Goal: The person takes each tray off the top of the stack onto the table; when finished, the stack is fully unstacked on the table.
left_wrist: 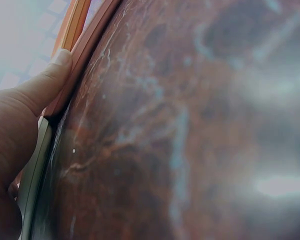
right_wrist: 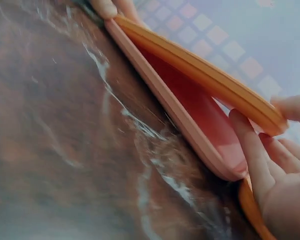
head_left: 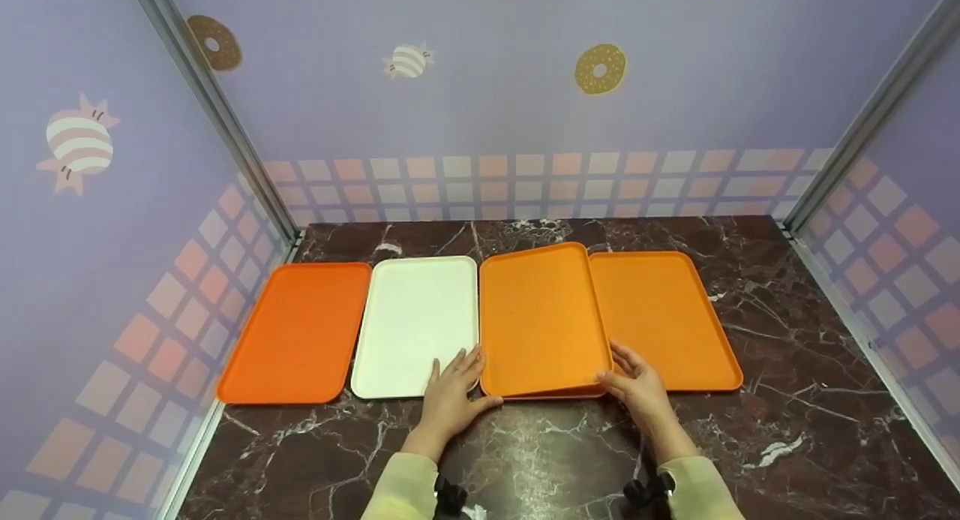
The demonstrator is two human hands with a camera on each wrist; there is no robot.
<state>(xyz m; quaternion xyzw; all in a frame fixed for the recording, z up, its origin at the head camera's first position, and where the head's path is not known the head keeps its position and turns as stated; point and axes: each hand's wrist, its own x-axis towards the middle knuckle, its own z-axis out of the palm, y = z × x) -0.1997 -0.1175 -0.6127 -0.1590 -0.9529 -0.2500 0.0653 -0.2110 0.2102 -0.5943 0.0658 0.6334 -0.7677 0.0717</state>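
Note:
A light orange tray [head_left: 544,317] lies on top of a pinkish-red tray [right_wrist: 225,150], its right side tilted up so a wedge-shaped gap shows between them. My right hand [head_left: 637,389] pinches the raised near-right corner, thumb above and fingers beneath. At the near-left corner my left hand [head_left: 450,404] rests with fingers extended over the right edge of a white tray [head_left: 416,325]. Its thumb [left_wrist: 60,62] touches the stacked trays' near edge. Most of the lower tray is hidden by the upper one.
A deep orange tray [head_left: 300,332] lies at the far left. Another light orange tray [head_left: 664,321] lies to the right of the stack. All rest on a dark marbled table [head_left: 787,400], enclosed by patterned lilac walls [head_left: 495,92] on three sides.

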